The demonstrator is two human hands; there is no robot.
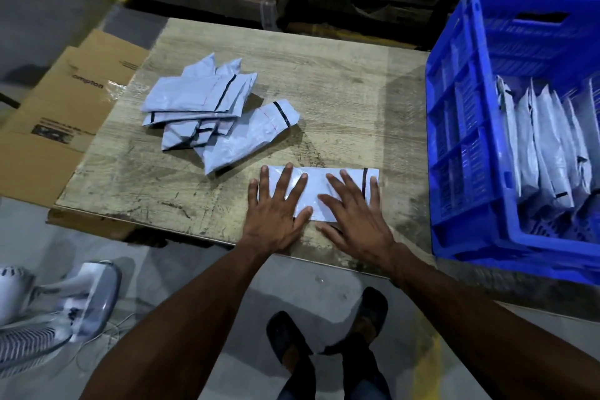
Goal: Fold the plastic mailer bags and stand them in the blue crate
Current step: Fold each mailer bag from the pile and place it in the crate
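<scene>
Both hands, left hand (pixel 276 221) and right hand (pixel 355 224), are pressing the mailer bag (pixel 319 187) flat with straight fingers; probably folding it over next

One white mailer bag (pixel 319 193) lies flat at the table's near edge — others stand upright in the blue crate (pixel 461 127).

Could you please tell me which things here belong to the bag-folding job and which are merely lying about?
Job: mailer under both hands, left hand, right hand, unfolded mailer pile, blue crate with standing mailers, wooden table.

Lying about: cardboard box, fan.
</scene>
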